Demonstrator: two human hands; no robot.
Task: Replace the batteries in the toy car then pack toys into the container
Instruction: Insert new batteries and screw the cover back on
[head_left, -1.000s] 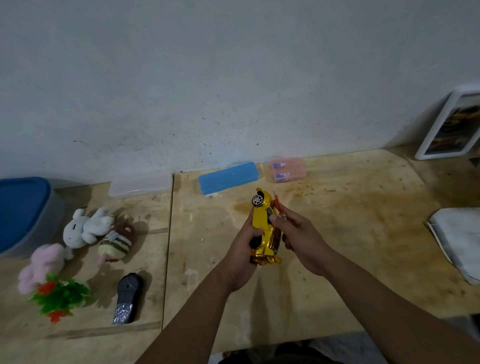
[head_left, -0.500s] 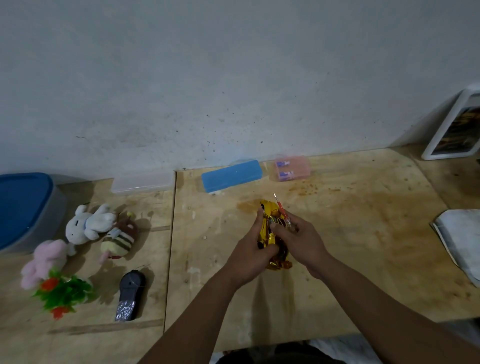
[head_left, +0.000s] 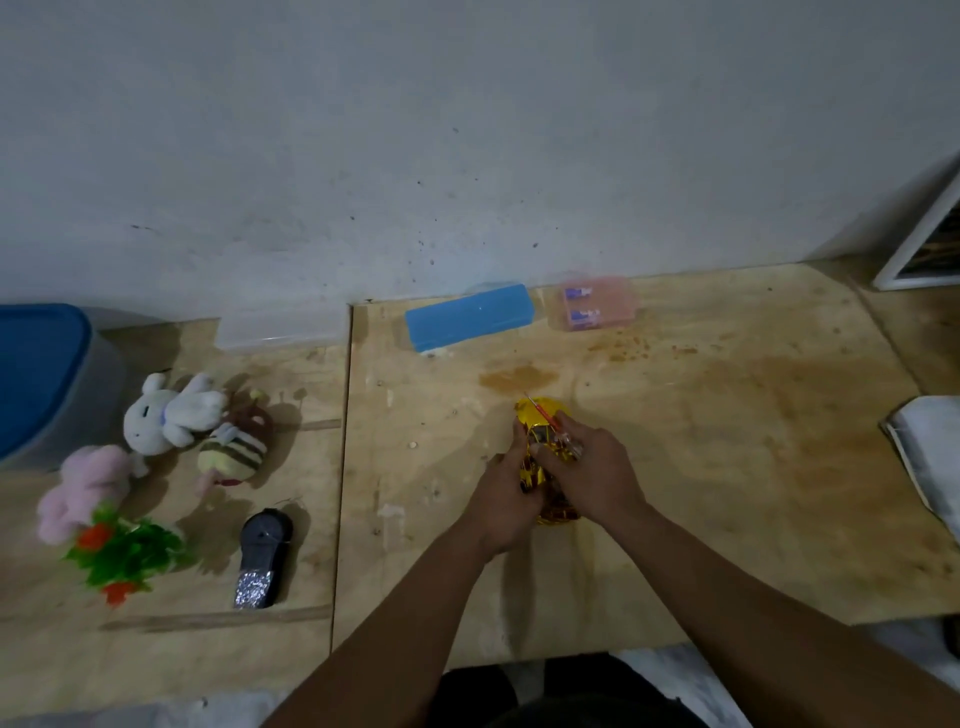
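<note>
Toy car: gold toy car (head_left: 535, 415) low over the middle of the wooden table (head_left: 727, 467), held between both hands.
Left hand: left hand (head_left: 506, 499) grips the car's left side, fingers curled.
Right hand: right hand (head_left: 592, 475) curled on the car's right side, pinching a thin red screwdriver (head_left: 545, 418) whose tip points away.
Container: blue-lidded container (head_left: 41, 374) at the far left edge.
Toys: white plush bunny (head_left: 166, 415), striped plush (head_left: 234, 452), pink plush (head_left: 83, 488), black remote (head_left: 262, 551) lie left, well apart from the car.
</note>
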